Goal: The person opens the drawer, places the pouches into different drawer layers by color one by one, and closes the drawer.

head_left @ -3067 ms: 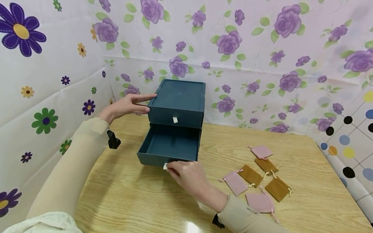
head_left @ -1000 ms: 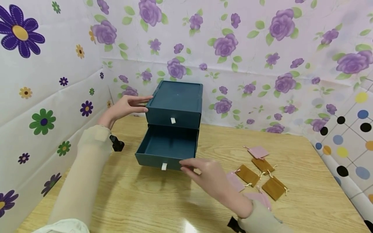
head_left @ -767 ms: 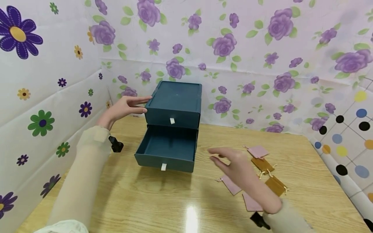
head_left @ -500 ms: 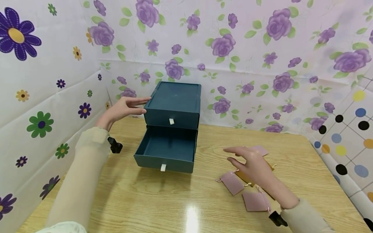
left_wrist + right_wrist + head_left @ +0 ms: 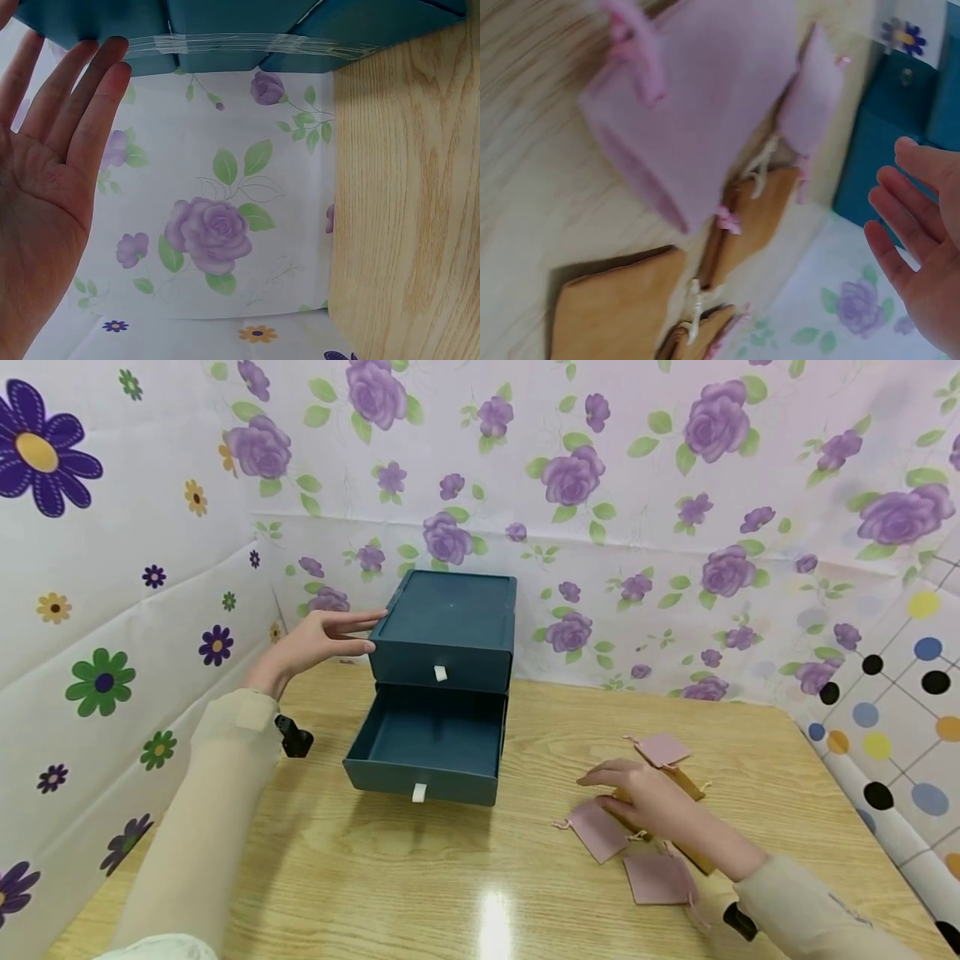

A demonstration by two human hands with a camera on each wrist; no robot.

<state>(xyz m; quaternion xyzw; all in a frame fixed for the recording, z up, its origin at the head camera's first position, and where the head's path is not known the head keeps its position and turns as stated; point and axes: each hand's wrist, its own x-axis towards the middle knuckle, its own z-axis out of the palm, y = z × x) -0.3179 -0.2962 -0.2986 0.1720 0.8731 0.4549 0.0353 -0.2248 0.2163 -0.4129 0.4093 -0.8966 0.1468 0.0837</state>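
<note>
- Counter: wood strip separates cabinet and pouches; far edge at 12 o'clock.
- Cabinet: 11 o'clock; lower drawer projects toward 6 o'clock.
- Left hand: released, fingers straight, touching cabinet's 9 o'clock edge.
- Right hand: released, over pouches; contact cannot be told.
- Pouches: 3 o'clock, pink and brown.

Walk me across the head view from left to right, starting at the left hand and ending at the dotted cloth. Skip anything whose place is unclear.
Left hand → teal drawer unit → leftmost pink pouch → right hand → dotted cloth.
</note>
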